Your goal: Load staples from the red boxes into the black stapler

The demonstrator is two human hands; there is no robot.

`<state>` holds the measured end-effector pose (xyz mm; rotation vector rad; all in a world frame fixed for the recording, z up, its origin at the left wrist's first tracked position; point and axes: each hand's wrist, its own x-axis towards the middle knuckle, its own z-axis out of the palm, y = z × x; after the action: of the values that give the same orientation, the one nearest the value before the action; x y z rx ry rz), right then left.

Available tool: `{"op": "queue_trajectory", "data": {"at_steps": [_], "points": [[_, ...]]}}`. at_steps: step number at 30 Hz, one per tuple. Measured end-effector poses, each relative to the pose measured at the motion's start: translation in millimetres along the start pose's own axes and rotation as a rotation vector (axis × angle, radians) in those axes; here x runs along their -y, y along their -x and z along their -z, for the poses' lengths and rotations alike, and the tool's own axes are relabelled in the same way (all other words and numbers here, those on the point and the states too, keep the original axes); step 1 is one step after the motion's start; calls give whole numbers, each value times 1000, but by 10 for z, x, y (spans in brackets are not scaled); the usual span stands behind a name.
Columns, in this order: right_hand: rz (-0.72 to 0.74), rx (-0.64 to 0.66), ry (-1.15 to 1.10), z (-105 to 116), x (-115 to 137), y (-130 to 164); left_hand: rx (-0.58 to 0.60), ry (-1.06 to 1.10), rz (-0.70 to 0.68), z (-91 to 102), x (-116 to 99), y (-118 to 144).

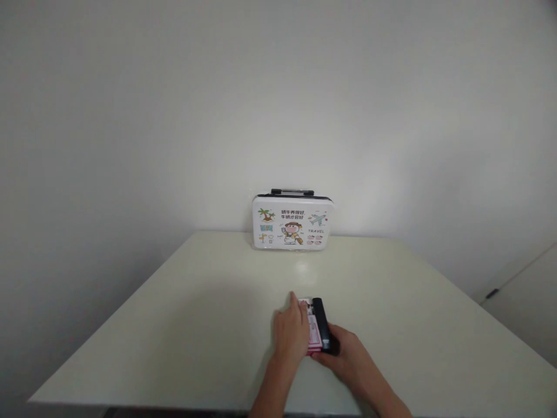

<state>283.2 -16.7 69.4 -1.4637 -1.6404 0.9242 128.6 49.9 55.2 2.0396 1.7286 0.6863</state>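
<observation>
A small pink-and-white box (314, 334) with printing on its top lies near the front middle of the table. Along its right side runs a dark, glossy, oblong object (321, 319) whose kind I cannot make out. My left hand (290, 331) grips the box from the left, its index finger stretched forward and another finger over the top. From the right and near side, my right hand (346, 354) closes around the dark object, with fingertips at the box's near corner. The hands cover parts of both things.
A white carrying case (292, 223) with cartoon prints and a black handle (292, 191) stands upright at the back of the pale table (209, 325), close to the wall. At the far right a pale panel has a small dark handle (492, 294).
</observation>
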Motion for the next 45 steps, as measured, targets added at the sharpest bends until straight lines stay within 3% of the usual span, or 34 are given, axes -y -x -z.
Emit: {"op": "queue_trajectory", "data": {"at_steps": [5, 8, 11, 14, 17, 21, 24, 26, 30, 45], "points": [[-117, -142, 19, 843, -298, 72, 68, 40, -80, -569, -888, -277], [-143, -146, 59, 1141, -420, 103, 90, 61, -115, -730, -1179, -363], [-180, -160, 173, 1342, -540, 171, 93, 64, -135, -691, -1112, -355], [-175, -326, 334, 1393, -555, 269, 68, 40, -135, -450, -736, -225], [-98, -432, 355, 1026, -386, 286, 8, 1, -159, -90, -218, 4], [94, -200, 184, -46, -95, 126, -43, -59, -199, 300, 479, 315], [157, -111, 378, -700, 6, -5, -111, -209, -186, 411, 923, 484], [105, -109, 522, -906, 24, -49, -132, -298, -158, 423, 1128, 564], [56, -127, 639, -966, 25, -56, -106, -351, -159, 413, 1273, 634], [102, -131, 664, -952, -33, -62, -90, -312, -142, 431, 1270, 615]]}}
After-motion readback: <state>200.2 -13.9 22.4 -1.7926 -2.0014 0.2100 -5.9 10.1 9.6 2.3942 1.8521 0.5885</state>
